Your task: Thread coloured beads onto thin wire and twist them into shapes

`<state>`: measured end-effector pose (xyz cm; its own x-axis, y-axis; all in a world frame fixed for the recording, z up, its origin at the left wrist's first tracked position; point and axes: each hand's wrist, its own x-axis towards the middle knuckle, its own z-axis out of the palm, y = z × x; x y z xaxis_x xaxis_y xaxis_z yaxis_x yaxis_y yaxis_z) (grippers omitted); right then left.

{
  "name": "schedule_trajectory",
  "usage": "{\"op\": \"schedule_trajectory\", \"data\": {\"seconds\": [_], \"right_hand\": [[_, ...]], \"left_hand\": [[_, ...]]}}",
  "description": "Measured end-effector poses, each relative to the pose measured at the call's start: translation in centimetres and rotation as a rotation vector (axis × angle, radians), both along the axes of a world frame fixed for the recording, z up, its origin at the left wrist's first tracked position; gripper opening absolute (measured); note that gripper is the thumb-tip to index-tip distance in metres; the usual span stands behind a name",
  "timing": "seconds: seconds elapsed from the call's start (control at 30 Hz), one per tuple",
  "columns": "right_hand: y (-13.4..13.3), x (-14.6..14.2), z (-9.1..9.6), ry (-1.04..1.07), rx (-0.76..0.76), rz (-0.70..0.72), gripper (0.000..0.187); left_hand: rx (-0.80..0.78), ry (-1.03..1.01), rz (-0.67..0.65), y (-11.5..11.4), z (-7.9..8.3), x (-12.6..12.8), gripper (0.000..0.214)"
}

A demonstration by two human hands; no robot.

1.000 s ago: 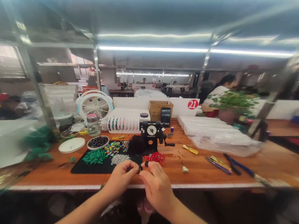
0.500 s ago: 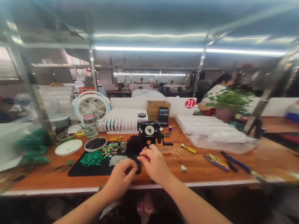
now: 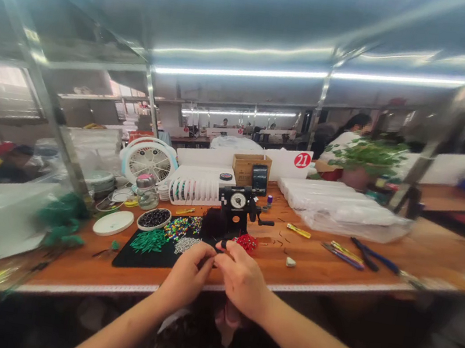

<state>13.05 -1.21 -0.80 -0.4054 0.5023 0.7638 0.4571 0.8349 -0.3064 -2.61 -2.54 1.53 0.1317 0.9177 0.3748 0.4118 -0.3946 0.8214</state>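
My left hand (image 3: 189, 273) is closed in a pinch over the front edge of a black mat (image 3: 131, 258); what lies between its fingertips is too small to make out. Against it, my right hand (image 3: 242, 278) has its thumb and forefinger pinched together, their contents hidden. A small dark band or piece shows at the right forefinger. On the mat lie green tube-shaped beads (image 3: 148, 241), mixed coloured beads (image 3: 176, 227) and silver beads (image 3: 186, 244). Red beads (image 3: 246, 241) sit just beyond my right hand. Behind stands a black hand-crank device (image 3: 239, 201) with a dial.
A white dish of black beads (image 3: 154, 218), a white lid (image 3: 113, 223) and a glass jar (image 3: 147, 193) stand left. Pliers (image 3: 372, 256), pens (image 3: 343, 255) and a yellow cutter (image 3: 299, 230) lie right. A white fan (image 3: 150, 164) and plastic-wrapped packs (image 3: 337, 205) are behind.
My right hand has come down and toward me, meeting my left hand at the fingertips. The red beads behind it now show. The view has shifted slightly.
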Motion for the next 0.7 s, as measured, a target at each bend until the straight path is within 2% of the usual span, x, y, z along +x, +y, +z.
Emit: {"op": "schedule_trajectory", "data": {"seconds": [0.07, 0.13, 0.23, 0.33, 0.43, 0.57, 0.63, 0.7], "right_hand": [[1.1, 0.2, 1.1, -0.018, -0.093, 0.009, 0.023], [2.3, 0.2, 2.0, -0.004, -0.230, 0.011, 0.020], [3.8, 0.0, 2.8, 0.026, -0.389, 0.038, 0.017], [4.6, -0.2, 2.8, 0.039, -0.443, 0.048, 0.017], [5.2, -0.3, 2.4, 0.047, -0.477, 0.069, 0.017], [5.7, -0.2, 2.1, 0.056, -0.484, 0.094, 0.019], [5.5, 0.0, 2.1, 0.068, -0.464, 0.091, 0.019], [4.6, 0.3, 2.1, 0.116, -0.425, 0.058, 0.015]], "left_hand": [[0.207, 0.281, -0.018, 0.1, 0.1, -0.2, 0.018], [0.326, 0.495, 0.002, 0.4, -0.1, -0.3, 0.023], [0.418, 0.683, 0.064, 1.1, -0.8, -0.5, 0.024], [0.496, 0.770, 0.103, 1.7, -1.4, -0.6, 0.023], [0.562, 0.822, 0.100, 1.9, -1.9, -0.9, 0.023], [0.549, 0.803, -0.005, 1.8, -1.9, -1.1, 0.025], [0.467, 0.703, -0.051, 1.5, -1.5, -0.9, 0.021], [0.305, 0.443, -0.029, 1.0, -0.9, -0.5, 0.015]]}}
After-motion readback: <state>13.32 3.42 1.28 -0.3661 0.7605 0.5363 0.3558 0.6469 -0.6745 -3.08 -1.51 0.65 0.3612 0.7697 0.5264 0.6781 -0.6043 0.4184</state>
